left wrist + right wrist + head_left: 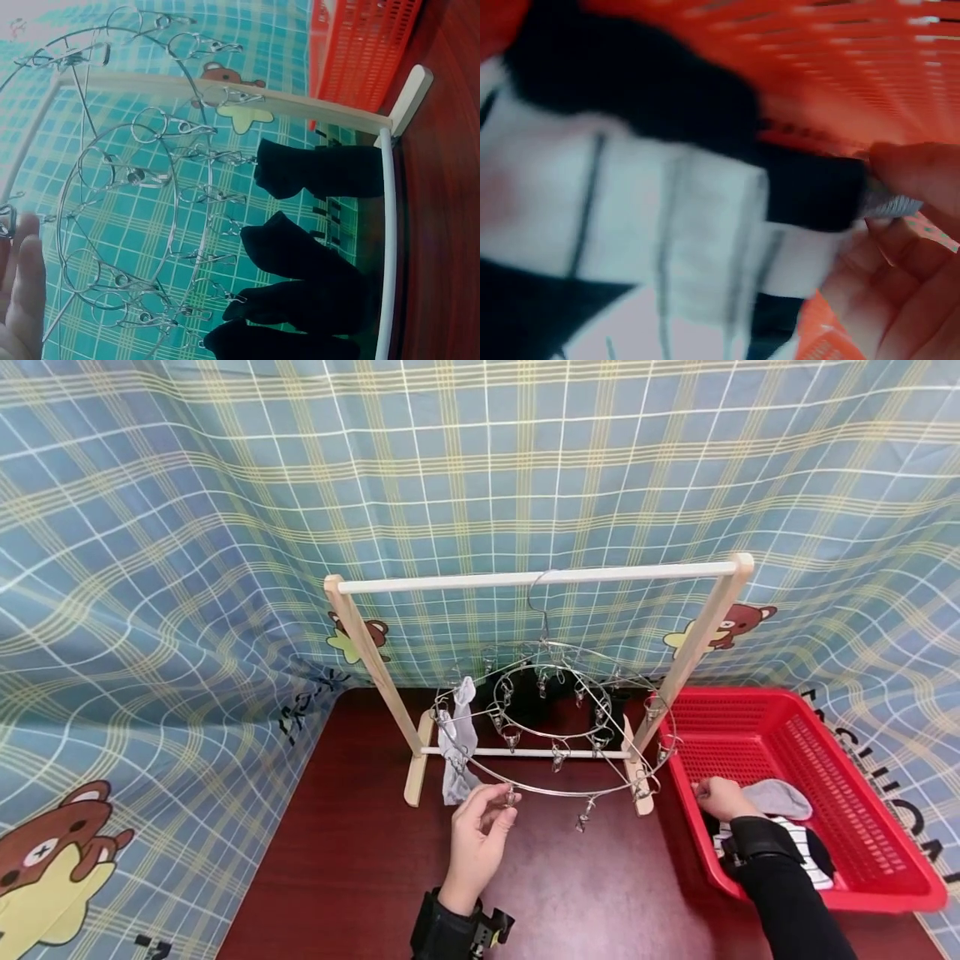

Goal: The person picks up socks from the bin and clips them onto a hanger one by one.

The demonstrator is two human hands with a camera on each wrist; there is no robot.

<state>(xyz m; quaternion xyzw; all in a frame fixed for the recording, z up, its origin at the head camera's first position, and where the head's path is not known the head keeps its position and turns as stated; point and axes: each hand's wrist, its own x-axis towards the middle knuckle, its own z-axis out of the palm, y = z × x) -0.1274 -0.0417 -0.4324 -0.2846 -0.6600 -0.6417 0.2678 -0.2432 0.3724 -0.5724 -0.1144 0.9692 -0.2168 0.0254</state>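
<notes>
A round metal clip hanger (555,792) hangs from the white bar of a wooden stand. At its front rim my left hand (477,839) holds a small metal clip (512,797) between thumb and fingers. Light grey socks (459,747) hang from the rim just left of that hand. Several black socks (311,169) hang along the far side. Inside the red basket (888,827), near its left wall, my right hand (722,798) pinches the grey ribbed edge of a sock (892,204). Black-and-white striped fabric (697,225) lies beside its fingers, blurred in the right wrist view.
The wooden stand (687,647) rises behind the hanger, its feet on the dark red table (322,860). A grey sock (780,798) lies in the basket right of my hand. Other bare clips, such as one front clip (584,817), dangle from the hanger. Checked cloth (480,468) surrounds the table.
</notes>
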